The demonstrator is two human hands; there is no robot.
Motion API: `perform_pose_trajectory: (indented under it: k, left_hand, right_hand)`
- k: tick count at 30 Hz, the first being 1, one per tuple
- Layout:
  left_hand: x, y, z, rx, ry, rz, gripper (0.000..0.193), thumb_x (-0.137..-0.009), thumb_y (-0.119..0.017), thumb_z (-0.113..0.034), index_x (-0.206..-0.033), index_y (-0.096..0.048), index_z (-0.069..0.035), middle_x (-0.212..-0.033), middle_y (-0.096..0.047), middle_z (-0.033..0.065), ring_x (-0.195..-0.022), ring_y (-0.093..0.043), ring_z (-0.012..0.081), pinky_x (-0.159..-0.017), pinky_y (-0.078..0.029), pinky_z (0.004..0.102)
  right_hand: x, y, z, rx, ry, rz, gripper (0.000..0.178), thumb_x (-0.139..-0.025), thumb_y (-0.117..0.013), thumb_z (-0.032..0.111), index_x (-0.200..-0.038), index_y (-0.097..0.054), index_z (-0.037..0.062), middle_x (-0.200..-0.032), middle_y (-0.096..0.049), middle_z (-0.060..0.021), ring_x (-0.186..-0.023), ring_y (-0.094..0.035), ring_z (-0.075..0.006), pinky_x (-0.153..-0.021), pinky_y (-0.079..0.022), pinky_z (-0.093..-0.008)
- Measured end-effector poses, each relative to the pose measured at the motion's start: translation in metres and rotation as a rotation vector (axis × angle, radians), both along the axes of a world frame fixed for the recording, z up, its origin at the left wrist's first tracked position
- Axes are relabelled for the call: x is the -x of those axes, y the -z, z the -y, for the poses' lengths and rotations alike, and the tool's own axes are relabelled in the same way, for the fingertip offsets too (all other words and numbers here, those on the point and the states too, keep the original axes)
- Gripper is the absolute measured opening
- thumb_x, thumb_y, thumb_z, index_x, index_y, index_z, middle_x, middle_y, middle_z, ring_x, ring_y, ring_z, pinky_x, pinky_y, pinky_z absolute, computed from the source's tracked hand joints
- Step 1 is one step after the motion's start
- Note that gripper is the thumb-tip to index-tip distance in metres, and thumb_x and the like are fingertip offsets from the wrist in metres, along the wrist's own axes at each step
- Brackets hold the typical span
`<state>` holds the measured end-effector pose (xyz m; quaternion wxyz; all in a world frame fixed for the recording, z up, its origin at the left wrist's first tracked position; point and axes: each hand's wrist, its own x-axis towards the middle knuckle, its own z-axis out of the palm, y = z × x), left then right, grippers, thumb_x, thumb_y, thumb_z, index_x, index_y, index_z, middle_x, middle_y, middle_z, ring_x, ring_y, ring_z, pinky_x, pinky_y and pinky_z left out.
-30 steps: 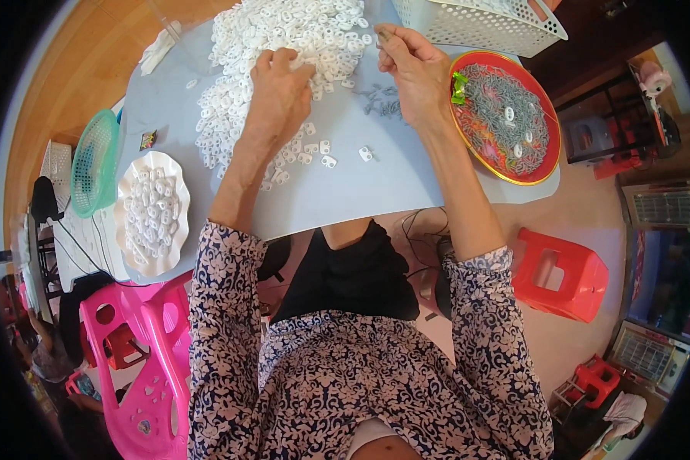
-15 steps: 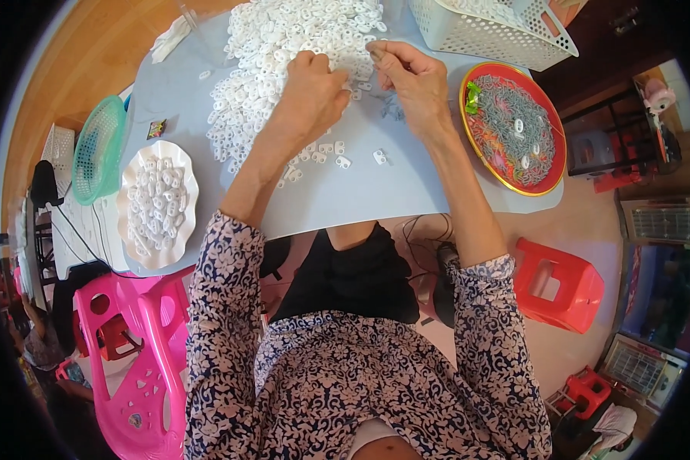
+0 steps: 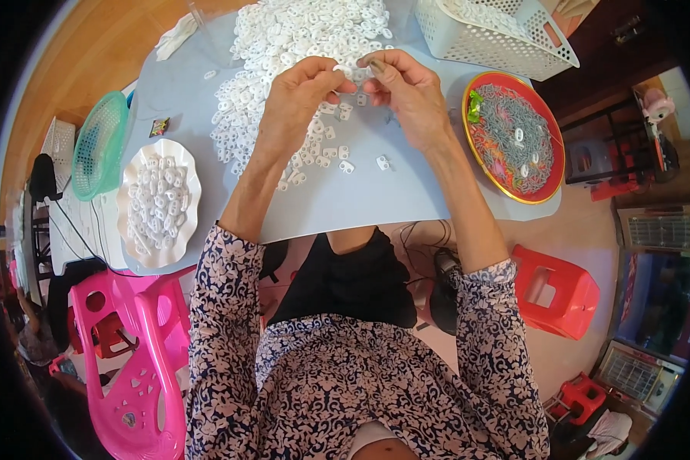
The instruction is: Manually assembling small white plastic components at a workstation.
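Over the near right part of a heap of small white plastic pieces [image 3: 307, 34], my two hands meet with their fingertips close together. My left hand [image 3: 300, 96] pinches one white plastic piece [image 3: 345, 71] between thumb and forefinger. My right hand [image 3: 412, 92] is closed in a pinch just right of that piece; whatever its fingertips hold is too small to make out. Several loose white pieces [image 3: 346, 166] lie on the table nearer me. To the right, a red round tray [image 3: 560, 165] with a gold rim holds many small grey parts [image 3: 506, 115] and a few white pieces.
On the left stands a scalloped white dish [image 3: 136, 249] of finished-looking white pieces, beside a green mesh basket [image 3: 100, 146]. A white perforated basket [image 3: 491, 54] sits at the far right of the grey table [image 3: 345, 203]. A pink chair [image 3: 161, 368] and a red stool [image 3: 575, 299] flank me.
My left hand has moved slightly right and up, from over the heap toward my right hand, and a white piece now shows in its fingertips. The right hand has shifted slightly left.
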<state>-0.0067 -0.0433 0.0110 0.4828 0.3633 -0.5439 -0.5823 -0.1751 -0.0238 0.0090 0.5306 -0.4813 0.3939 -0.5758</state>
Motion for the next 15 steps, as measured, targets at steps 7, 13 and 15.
perform_pose_trajectory:
  k: [7,13,15]
  left_hand:
    - [0.0053,-0.0019,-0.0073,-0.048,0.019,-0.043,0.017,-0.087,-0.054,-0.015,-0.087,-0.064,-0.001,-0.073,-0.064,0.0052,-0.07,-0.058,0.01,-0.065,-0.044,0.0228]
    - [0.0047,-0.0017,-0.0096,0.07,0.018,0.006,0.021,-0.088,-0.052,-0.017,-0.086,-0.064,0.0,-0.071,-0.063,0.0056,-0.068,-0.057,0.0102,-0.064,-0.044,0.0235]
    - [0.0037,-0.0031,-0.0092,0.017,0.019,-0.023,0.021,-0.088,-0.052,-0.018,-0.088,-0.063,0.001,-0.074,-0.063,0.0064,-0.07,-0.056,0.0117,-0.067,-0.043,0.0247]
  right_hand:
    - [-0.0038,0.0005,-0.0005,0.12,-0.058,-0.024,0.017,-0.092,-0.057,0.018,-0.099,-0.064,0.0043,-0.093,-0.066,-0.001,-0.074,-0.059,-0.0061,-0.063,-0.047,-0.0204]
    - [-0.0052,0.0035,0.0019,0.086,-0.041,0.115,0.019,-0.091,-0.057,0.016,-0.101,-0.064,0.0011,-0.088,-0.065,-0.0033,-0.071,-0.058,-0.0076,-0.06,-0.047,-0.0216]
    - [0.0009,0.004,0.0018,0.051,0.001,0.094,0.019,-0.091,-0.057,0.013,-0.104,-0.062,0.0001,-0.085,-0.063,-0.0043,-0.07,-0.055,-0.0088,-0.063,-0.046,-0.022]
